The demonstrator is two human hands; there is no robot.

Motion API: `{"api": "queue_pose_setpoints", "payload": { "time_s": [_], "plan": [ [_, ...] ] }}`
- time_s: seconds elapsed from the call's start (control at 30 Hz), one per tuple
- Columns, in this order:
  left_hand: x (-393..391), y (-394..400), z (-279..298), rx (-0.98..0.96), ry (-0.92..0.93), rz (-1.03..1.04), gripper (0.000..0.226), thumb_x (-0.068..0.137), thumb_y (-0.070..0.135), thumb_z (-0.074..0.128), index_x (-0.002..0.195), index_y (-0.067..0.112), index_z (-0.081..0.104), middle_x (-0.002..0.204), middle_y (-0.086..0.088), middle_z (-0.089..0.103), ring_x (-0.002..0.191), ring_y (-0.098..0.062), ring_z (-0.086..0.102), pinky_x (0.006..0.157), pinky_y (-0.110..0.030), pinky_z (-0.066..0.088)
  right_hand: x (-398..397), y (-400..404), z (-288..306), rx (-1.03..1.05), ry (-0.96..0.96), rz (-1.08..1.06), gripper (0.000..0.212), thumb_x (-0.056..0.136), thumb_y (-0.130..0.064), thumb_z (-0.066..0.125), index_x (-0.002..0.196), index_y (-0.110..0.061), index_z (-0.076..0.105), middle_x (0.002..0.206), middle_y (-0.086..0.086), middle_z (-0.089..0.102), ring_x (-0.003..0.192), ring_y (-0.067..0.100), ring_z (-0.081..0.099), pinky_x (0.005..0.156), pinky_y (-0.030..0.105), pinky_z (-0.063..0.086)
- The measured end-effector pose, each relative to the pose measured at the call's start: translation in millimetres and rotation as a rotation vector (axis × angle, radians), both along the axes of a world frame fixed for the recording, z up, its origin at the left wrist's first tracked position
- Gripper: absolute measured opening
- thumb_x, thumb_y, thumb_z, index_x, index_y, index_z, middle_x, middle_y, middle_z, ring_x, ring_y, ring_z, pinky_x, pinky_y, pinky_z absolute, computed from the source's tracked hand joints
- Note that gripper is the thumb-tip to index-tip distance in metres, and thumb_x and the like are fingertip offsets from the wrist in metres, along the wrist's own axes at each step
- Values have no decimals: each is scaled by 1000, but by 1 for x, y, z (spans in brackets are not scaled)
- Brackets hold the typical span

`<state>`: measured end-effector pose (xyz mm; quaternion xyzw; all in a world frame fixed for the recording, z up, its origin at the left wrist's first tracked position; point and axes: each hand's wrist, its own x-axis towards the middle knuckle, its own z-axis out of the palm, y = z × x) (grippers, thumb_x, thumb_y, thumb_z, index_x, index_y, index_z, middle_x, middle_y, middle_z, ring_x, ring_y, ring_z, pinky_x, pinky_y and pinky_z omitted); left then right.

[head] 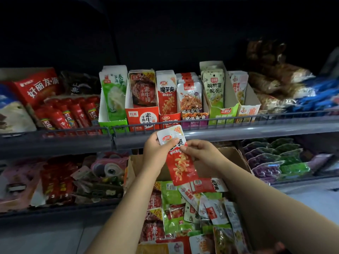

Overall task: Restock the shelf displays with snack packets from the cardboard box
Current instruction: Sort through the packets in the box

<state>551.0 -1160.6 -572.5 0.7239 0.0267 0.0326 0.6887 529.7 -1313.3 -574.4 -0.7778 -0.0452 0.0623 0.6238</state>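
Two hands pinch the red snack packet's [178,158] upper half.

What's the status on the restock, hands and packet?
Left hand and right hand both pinch one red snack packet above the cardboard box. Matching red display box sits directly above on the shelf. Wire shelf rail crosses in front.

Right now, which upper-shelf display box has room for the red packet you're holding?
Both hands, left hand and right hand, pinch the red konjac packet. Loosest: the green-and-white display box, one packet with a gap beside it. The matching red konjac display box looks packed across, like the purple box beside it. The cardboard box below is heaped.
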Motion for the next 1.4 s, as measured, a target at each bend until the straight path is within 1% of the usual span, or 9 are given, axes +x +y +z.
{"api": "queue_pose_setpoints", "payload": {
  "time_s": [0.17,0.27,0.4,0.5,0.6,0.9,1.17,1.27,1.4],
  "plan": [
    [17,10,8,94,-210,-64,28,91,32,59,117,23,54,104,13,62,97,-5,61,80,-26,50,24,-1,29,-56,-47,-87,13,88,-17,65,76,-14,60,57,-10,63,48,-2,58,48,12,44],
    [29,21,3,447,-355,134,22,95,25,52,115,22,59,104,16,58,105,-10,56,97,-32,37,41,-4,44,-100,-93,-172,16,87,-21,66,75,-15,59,78,1,68,69,11,63,62,20,52],
    [36,25,-4,777,-547,239,26,86,14,57,110,18,66,129,-3,53,129,-24,42,100,-36,17,66,-4,64,-191,-172,-252,14,87,-23,66,83,-11,61,88,8,70,79,20,67,77,37,57],
    [36,24,-4,963,-543,140,40,89,20,57,129,22,56,157,-5,19,146,-20,7,113,-46,-4,83,0,79,-261,-263,-297,19,89,-24,64,97,-8,60,83,6,69,75,21,67,72,37,57],
    [40,26,-3,1092,-467,74,49,95,32,46,143,31,36,159,2,-12,144,-12,-18,112,-46,-16,101,5,95,-258,-340,-357,25,92,-24,60,112,-11,53,87,5,68,70,16,66,61,30,56],
    [44,27,1,1220,-349,1,59,98,43,34,149,41,4,145,1,-44,136,-18,-38,109,-49,-21,141,22,122,-397,-452,-336,31,93,-20,56,119,-12,43,105,6,63,88,26,65,74,50,56],
    [45,25,2,1223,-354,19,62,96,39,41,149,41,9,149,0,-38,138,-20,-34,108,-47,-21,163,23,107,-609,-436,-237,49,90,-3,50,130,-18,27,89,5,60,80,28,63,54,34,51],
    [44,26,2,1203,-366,20,61,96,39,42,149,41,12,150,0,-36,139,-19,-33,108,-46,-22,173,23,100,-709,-448,-253,50,88,-3,53,129,-16,28,102,13,61,80,27,58,59,35,48],
    [44,27,2,1190,-380,17,61,96,37,43,148,41,13,151,0,-35,139,-19,-32,108,-45,-24,185,19,94,-774,-445,-283,54,83,-7,65,127,-14,33,121,14,54,101,30,55,72,35,46]
  ]
}}
